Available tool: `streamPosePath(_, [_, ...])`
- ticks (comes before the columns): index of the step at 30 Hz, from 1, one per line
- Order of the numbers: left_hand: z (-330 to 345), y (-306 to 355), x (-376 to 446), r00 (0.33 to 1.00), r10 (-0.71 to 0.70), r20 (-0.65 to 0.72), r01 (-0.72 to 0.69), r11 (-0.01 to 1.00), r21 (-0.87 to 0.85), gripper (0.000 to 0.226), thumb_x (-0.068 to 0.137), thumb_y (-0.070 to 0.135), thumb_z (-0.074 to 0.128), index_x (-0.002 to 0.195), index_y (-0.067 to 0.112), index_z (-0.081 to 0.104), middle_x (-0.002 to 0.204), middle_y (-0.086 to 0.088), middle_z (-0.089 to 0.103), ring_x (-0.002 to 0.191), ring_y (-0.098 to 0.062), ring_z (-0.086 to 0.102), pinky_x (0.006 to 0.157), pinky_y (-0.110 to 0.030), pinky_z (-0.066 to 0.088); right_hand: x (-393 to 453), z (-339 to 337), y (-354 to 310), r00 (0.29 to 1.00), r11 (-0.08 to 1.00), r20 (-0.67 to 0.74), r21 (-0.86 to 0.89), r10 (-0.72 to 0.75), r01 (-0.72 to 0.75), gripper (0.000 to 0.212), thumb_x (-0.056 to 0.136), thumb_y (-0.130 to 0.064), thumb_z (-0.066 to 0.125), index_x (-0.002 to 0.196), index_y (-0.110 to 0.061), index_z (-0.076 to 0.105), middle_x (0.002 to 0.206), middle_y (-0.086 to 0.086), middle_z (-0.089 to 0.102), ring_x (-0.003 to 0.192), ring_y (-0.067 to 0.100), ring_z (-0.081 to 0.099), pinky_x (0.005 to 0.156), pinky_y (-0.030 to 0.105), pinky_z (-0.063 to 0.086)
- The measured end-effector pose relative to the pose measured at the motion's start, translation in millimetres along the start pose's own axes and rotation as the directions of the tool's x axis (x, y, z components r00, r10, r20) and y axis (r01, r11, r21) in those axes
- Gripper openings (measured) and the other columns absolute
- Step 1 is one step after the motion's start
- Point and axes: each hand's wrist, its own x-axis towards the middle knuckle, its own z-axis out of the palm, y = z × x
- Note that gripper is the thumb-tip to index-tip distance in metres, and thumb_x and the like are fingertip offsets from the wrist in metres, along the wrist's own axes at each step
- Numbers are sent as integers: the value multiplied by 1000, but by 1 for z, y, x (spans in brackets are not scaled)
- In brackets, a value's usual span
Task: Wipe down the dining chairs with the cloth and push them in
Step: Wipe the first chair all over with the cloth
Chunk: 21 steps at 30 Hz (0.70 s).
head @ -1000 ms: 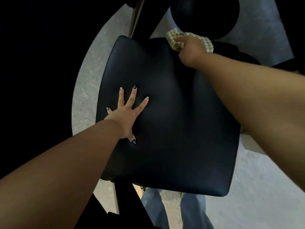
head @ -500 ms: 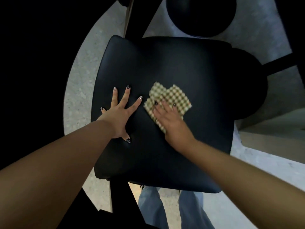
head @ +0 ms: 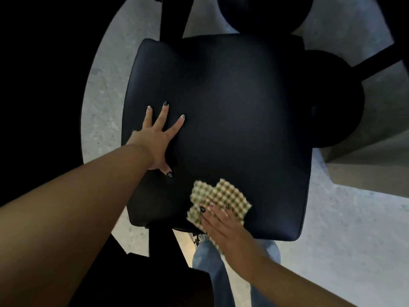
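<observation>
Seat (head: 232, 120) of black chair fills the frame centre, padded surface facing up. Left hand (head: 155, 138) lies flat on the seat's left side, fingers straight and spread. Right hand (head: 223, 227) presses the cloth (head: 219, 198) against the seat's near edge with straight fingers. Cloth is checkered, partly overhanging that edge. Hands are apart. Jeans (head: 212, 262) and pale floor (head: 345, 240) show below.

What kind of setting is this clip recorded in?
Probably a dining area, indoors. A black padded chair seat stands on a pale speckled floor, dark furniture legs rise beyond it, and a checked cloth is pressed on the seat.
</observation>
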Motion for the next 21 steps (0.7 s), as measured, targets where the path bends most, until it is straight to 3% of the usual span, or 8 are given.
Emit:
streamPosePath(3, [3,7,-6,1000,-22,-16,21,999,-35,144,65,43,88,147,38,-29,153,-4,-41,146,-37,-23,116,-62,17,-10,-8,-3,989,977,-124,207,83,-56,68,72,1,35,136,-23,46,145,-10,45,145,12,17,115,36,19])
streamPosePath(6, [7,-5,-12,993,-104,-47,100,992,-81,145,65,43,87,150,28,-29,155,-9,-37,147,-38,-19,117,-61,13,6,-54,4,889,569,-35,780,456,-261,76,76,19,40,127,-35,58,133,-25,53,131,-3,42,114,26,30])
streamPosePath(8, [4,-21,-10,970,-240,-44,230,958,-172,147,63,45,88,151,19,-26,159,-13,-28,148,-38,-13,118,-61,11,37,-99,22,772,359,-51,903,634,-235,67,75,19,41,123,-24,60,121,-22,61,114,-9,55,105,17,39])
streamPosePath(9, [3,-28,-9,953,-303,-22,289,927,-238,147,62,45,89,152,17,-24,161,-15,-22,149,-38,-9,118,-60,13,59,-120,36,718,333,-78,917,691,-221,62,77,21,43,123,-17,59,115,-21,61,104,-15,57,97,9,41])
streamPosePath(11, [4,-36,-5,936,-348,57,346,875,-338,145,62,44,89,153,16,-20,162,-17,-13,149,-39,4,118,-56,21,111,-157,72,630,373,-161,901,760,-220,51,83,18,47,126,-9,58,111,-16,59,98,-15,56,89,2,41])
streamPosePath(15, [13,-33,4,937,-318,145,349,840,-414,145,65,42,88,151,15,-25,161,-19,-17,146,-43,18,115,-52,29,210,-206,130,526,499,-312,826,791,-261,49,83,-5,43,128,-15,61,123,-1,62,116,15,58,105,30,43])
streamPosePath(18, [15,-33,8,937,-311,158,349,833,-430,145,66,42,88,151,14,-27,160,-20,-20,146,-45,17,115,-52,30,264,-228,151,560,645,-392,667,730,-374,47,91,-4,39,134,-15,54,131,7,59,123,21,52,101,18,33])
streamPosePath(21, [16,-32,7,936,-317,151,351,829,-434,144,67,43,87,151,13,-26,160,-19,-21,146,-47,15,116,-52,28,295,-219,170,721,795,-355,390,595,-464,49,93,-7,38,138,-21,49,140,8,51,130,27,45,105,25,31])
